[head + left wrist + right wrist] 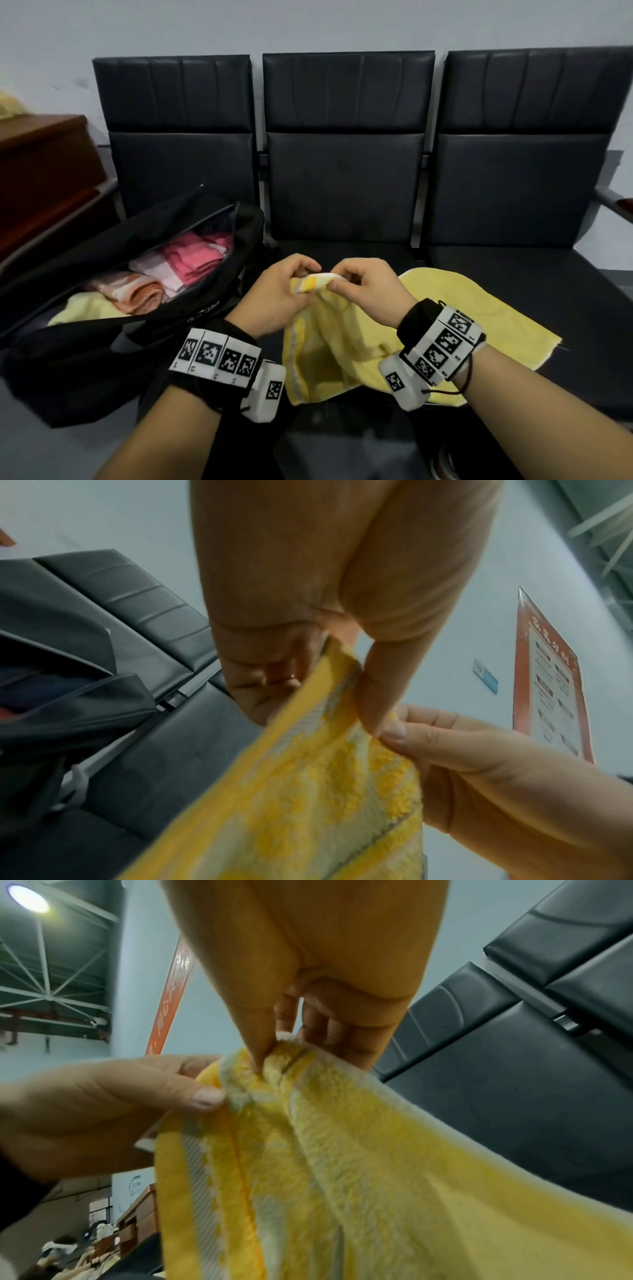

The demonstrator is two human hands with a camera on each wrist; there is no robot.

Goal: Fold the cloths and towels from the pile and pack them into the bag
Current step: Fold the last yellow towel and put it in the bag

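Observation:
A yellow and white towel [322,346] hangs from both hands above the middle seat. My left hand [284,287] pinches its top edge [329,685] between thumb and fingers. My right hand [359,281] pinches the same edge [274,1058] close beside the left, fingertips almost touching. A pale yellow cloth [479,315] lies spread flat on the seat under and to the right of the towel. The black bag [113,274] lies open on the left seat, holding folded pink [195,260], peach [137,291] and pale yellow [85,308] cloths.
A row of black padded seats [346,192] runs along a grey wall. A brown wooden cabinet [44,171] stands at the far left beside the bag. The right seat [513,192] holds only the edge of the spread cloth.

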